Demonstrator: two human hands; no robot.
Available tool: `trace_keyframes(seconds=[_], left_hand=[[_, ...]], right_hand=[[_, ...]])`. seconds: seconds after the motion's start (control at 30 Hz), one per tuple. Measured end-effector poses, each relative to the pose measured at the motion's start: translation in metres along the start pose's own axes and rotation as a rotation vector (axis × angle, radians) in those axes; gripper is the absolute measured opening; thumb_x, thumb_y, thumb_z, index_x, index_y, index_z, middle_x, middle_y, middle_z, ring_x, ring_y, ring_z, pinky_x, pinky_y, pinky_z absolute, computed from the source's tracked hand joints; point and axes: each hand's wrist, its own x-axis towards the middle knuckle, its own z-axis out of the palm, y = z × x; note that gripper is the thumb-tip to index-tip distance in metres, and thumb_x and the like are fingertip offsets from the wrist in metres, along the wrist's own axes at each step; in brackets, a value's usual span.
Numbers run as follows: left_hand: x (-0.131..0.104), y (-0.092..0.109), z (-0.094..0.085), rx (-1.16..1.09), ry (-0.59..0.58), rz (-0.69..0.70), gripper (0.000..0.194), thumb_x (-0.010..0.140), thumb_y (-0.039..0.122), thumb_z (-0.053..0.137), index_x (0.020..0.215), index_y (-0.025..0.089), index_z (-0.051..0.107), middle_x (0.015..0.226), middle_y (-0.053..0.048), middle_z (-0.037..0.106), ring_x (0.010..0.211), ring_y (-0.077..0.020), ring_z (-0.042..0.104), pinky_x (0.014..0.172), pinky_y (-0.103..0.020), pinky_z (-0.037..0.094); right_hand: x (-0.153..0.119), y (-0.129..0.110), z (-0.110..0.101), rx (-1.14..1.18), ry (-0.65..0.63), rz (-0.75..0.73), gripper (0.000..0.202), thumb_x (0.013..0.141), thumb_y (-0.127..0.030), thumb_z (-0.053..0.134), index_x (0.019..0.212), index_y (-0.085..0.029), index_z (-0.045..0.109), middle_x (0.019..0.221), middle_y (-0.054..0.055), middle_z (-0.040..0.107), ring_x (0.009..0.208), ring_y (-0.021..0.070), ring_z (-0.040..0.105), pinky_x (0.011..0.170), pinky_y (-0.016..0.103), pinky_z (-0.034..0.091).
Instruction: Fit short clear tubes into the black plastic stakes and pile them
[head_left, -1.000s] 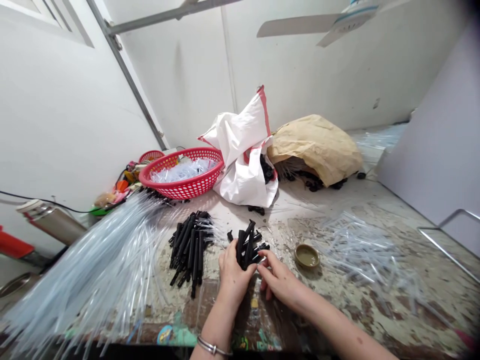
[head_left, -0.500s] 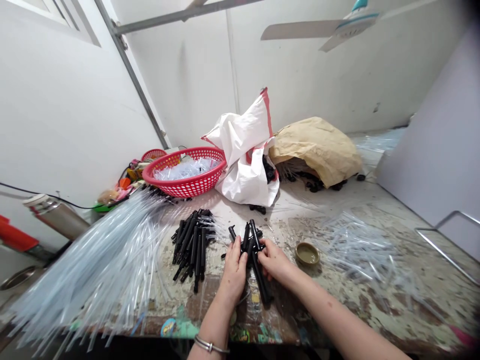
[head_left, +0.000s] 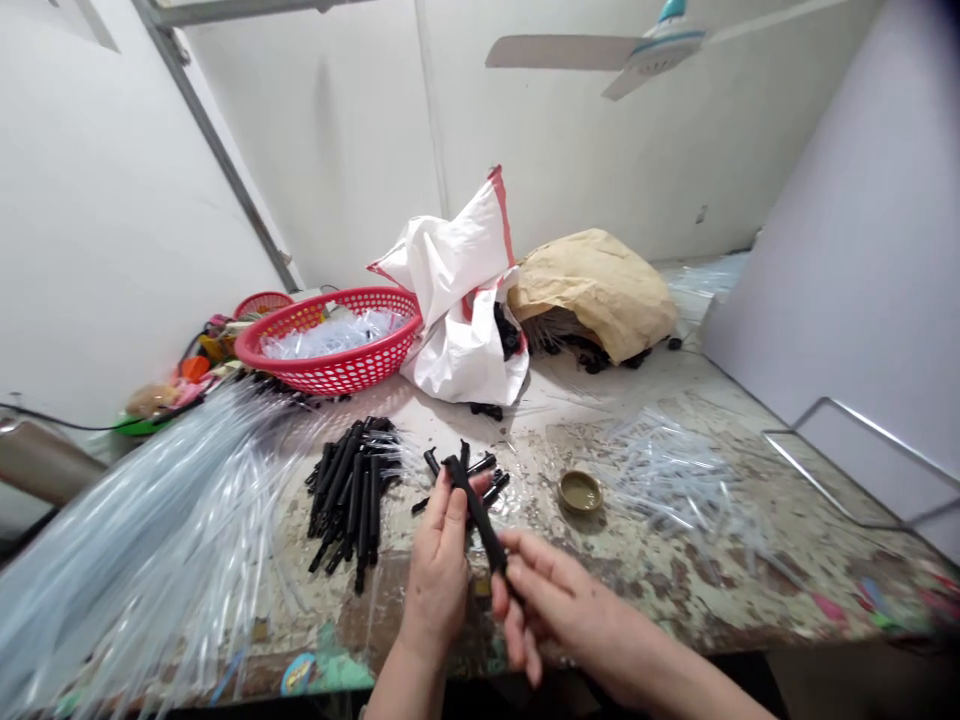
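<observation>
Held a slim black tube-like piece (head_left: 480, 518) aslant between two hands, knobbed tip pointing away, over the near middle of a worn, paint-flecked tabletop (head_left: 652, 575). Gripped the far part in the bare left hand (head_left: 439, 565), closed round it, laying the thumb along one side and wrapping the fingers behind to show fingertips past the other edge. Could not be sure of the firmness of that left grip, with much of the fingers hidden behind the piece. Pinched the near end in the bare right hand (head_left: 551, 600), clamping thumb and forefinger together on the black surface; let the remaining fingers hang half curled and a little apart beneath, free of the piece.

Saw a few loose black pieces (head_left: 495, 487) lying crisscrossed just beyond the left fingertips, partly covered by the hand. Noted a larger stack of similar black tubes (head_left: 349, 490) to the left of the hands, near but not touching, and past it a broad sheaf of long, clear plastic tubes (head_left: 150, 520) spread toward the table edge. Found a small, round, brownish dish (head_left: 581, 512) to the right, between the hands and a scattered heap of short, clear plastic tubes (head_left: 675, 480). Made out farther back, from left to right, a red perforated plastic basket (head_left: 330, 377) full of clear pieces, a crumpled white sack with red edging (head_left: 465, 350), and a tan, wrinkled covering (head_left: 596, 285) draped over dark items.
</observation>
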Motion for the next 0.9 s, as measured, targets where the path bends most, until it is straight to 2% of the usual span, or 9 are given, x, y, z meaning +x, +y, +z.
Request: trace_keyframes(seconds=[0.07, 0.17, 0.27, 0.33, 0.4, 0.5, 0.63, 0.77, 0.9], left_hand=[[-0.008, 0.002, 0.009, -0.143, -0.062, -0.087, 0.043, 0.081, 0.044, 0.054, 0.116, 0.019, 0.058, 0.091, -0.006, 0.068, 0.093, -0.0199, 0.062, 0.084, -0.029, 0.047], [-0.021, -0.005, 0.015, -0.302, -0.120, -0.183, 0.045, 0.077, 0.040, 0.060, 0.118, 0.020, 0.056, 0.078, -0.002, 0.063, 0.069, -0.0140, 0.061, 0.063, -0.024, 0.050], [-0.032, -0.017, 0.011, -0.284, -0.210, -0.257, 0.050, 0.076, 0.040, 0.063, 0.120, 0.019, 0.054, 0.069, 0.000, 0.059, 0.047, -0.0073, 0.049, 0.040, -0.018, 0.036], [-0.037, -0.025, 0.006, -0.227, -0.300, -0.313, 0.051, 0.075, 0.041, 0.063, 0.121, 0.019, 0.055, 0.068, 0.000, 0.058, 0.042, -0.0052, 0.044, 0.035, -0.016, 0.027], [-0.037, -0.032, 0.003, -0.177, -0.430, -0.369, 0.049, 0.076, 0.042, 0.062, 0.119, 0.019, 0.056, 0.071, -0.002, 0.058, 0.043, -0.0053, 0.044, 0.035, -0.016, 0.025], [-0.032, -0.038, 0.006, -0.102, -0.597, -0.393, 0.049, 0.077, 0.043, 0.060, 0.120, 0.019, 0.057, 0.073, -0.003, 0.059, 0.042, -0.0053, 0.044, 0.036, -0.017, 0.026], [-0.024, -0.038, 0.017, -0.071, -0.566, -0.346, 0.047, 0.079, 0.040, 0.057, 0.122, 0.019, 0.055, 0.071, -0.001, 0.058, 0.041, -0.0044, 0.043, 0.037, -0.017, 0.025], [-0.020, -0.042, 0.019, -0.093, -0.531, -0.299, 0.047, 0.081, 0.036, 0.054, 0.123, 0.017, 0.053, 0.073, -0.001, 0.057, 0.043, -0.0045, 0.046, 0.037, -0.017, 0.028], [-0.023, -0.049, 0.015, -0.154, -0.507, -0.291, 0.048, 0.081, 0.038, 0.053, 0.125, 0.017, 0.051, 0.076, -0.001, 0.058, 0.045, -0.0054, 0.050, 0.037, -0.016, 0.032]], right_hand=[[-0.014, 0.007, -0.002, -0.104, -0.042, 0.028, 0.032, 0.086, -0.046, 0.045, 0.100, -0.018, 0.049, 0.082, 0.001, 0.058, 0.053, 0.0069, 0.057, 0.045, 0.018, 0.046], [-0.034, 0.009, -0.027, -0.370, 0.101, -0.004, 0.028, 0.087, -0.040, 0.045, 0.101, -0.018, 0.055, 0.084, 0.003, 0.062, 0.065, 0.0110, 0.061, 0.050, 0.019, 0.047], [-0.052, -0.005, -0.075, -0.629, 0.342, -0.063, 0.027, 0.088, -0.036, 0.042, 0.100, -0.020, 0.059, 0.085, 0.005, 0.063, 0.074, 0.0159, 0.061, 0.053, 0.023, 0.048], [-0.055, -0.017, -0.112, -0.867, 0.549, -0.108, 0.027, 0.089, -0.033, 0.040, 0.091, -0.018, 0.063, 0.083, 0.006, 0.064, 0.074, 0.0175, 0.060, 0.059, 0.028, 0.049], [-0.048, -0.028, -0.148, -1.143, 0.668, -0.202, 0.023, 0.086, -0.025, 0.044, 0.090, -0.017, 0.066, 0.086, 0.008, 0.065, 0.080, 0.0194, 0.059, 0.069, 0.033, 0.049], [-0.024, -0.035, -0.186, -1.554, 0.663, -0.311, 0.025, 0.081, -0.012, 0.047, 0.088, -0.018, 0.070, 0.088, 0.009, 0.065, 0.085, 0.0221, 0.055, 0.077, 0.035, 0.044], [0.002, -0.032, -0.204, -1.883, 0.593, -0.249, 0.028, 0.077, -0.009, 0.050, 0.083, -0.025, 0.072, 0.091, 0.009, 0.063, 0.088, 0.0242, 0.051, 0.070, 0.032, 0.039], [0.011, -0.030, -0.211, -1.991, 0.561, -0.192, 0.024, 0.078, -0.015, 0.052, 0.077, -0.030, 0.071, 0.090, 0.006, 0.063, 0.088, 0.0250, 0.050, 0.066, 0.033, 0.033], [0.016, -0.034, -0.220, -1.968, 0.548, -0.185, 0.018, 0.077, -0.020, 0.052, 0.079, -0.028, 0.069, 0.093, 0.005, 0.065, 0.089, 0.0261, 0.051, 0.066, 0.034, 0.032]])
